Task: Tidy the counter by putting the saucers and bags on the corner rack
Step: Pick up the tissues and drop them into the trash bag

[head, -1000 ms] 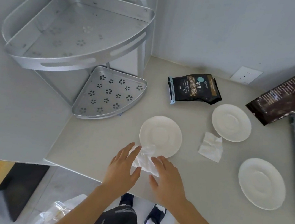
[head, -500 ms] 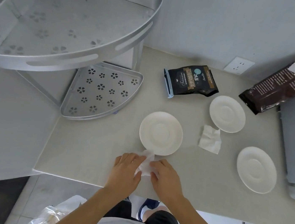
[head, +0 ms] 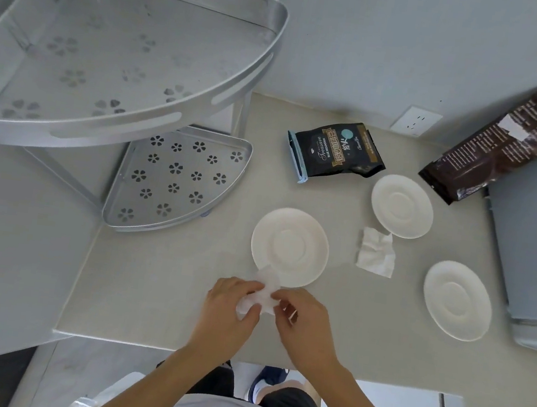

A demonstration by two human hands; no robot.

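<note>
Head view: both hands' fingers (head: 250, 297) pinch crumpled white tissue (head: 261, 295) overlapping round white saucer (head: 289, 247), lower centre; tugging risks dragging saucer.

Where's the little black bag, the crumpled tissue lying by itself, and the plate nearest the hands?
small black bag (head: 336, 150), head view, label front.
loose tissue (head: 376, 254), head view, middle.
nearest saucer (head: 290, 245), head view, centre well.

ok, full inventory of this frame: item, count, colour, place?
corner rack: 1, silver, two tiers, back left corner, both tiers bare
saucers: 3, white, on the counter
coffee bag: 1, black, lying flat behind the saucers
large bag: 1, dark brown, leaning at far right
napkin: 1, white, crumpled between saucers
wall socket: 1, white, back wall
tissue: 1, white, held in both hands
left hand, right hand: pinching the tissue
</note>
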